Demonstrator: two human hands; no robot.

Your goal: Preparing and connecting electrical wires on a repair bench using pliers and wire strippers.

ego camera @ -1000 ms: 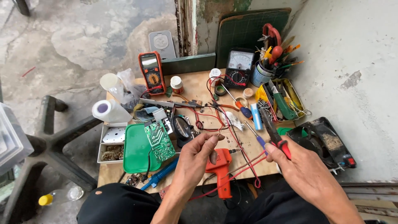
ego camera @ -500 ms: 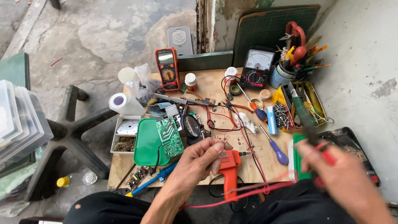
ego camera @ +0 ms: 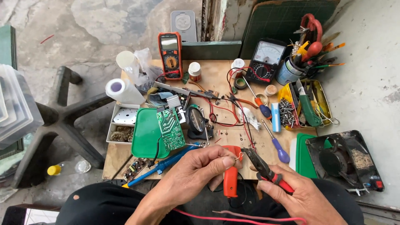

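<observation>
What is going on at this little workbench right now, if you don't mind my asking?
A person sits at a cluttered wooden table doing small electrical work. The left hand pinches a thin looped wire between thumb and fingers, while the right hand grips red-handled pliers, their tip close to that loop. An orange soldering gun lies just below the hands. A green circuit board rests on a green lid, with an orange multimeter and screwdrivers farther back.

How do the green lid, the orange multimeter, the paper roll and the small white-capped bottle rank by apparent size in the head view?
1. green lid, clearly largest.
2. orange multimeter and paper roll: these look alike, so I do not rank them.
3. white-capped bottle, smallest.
</observation>
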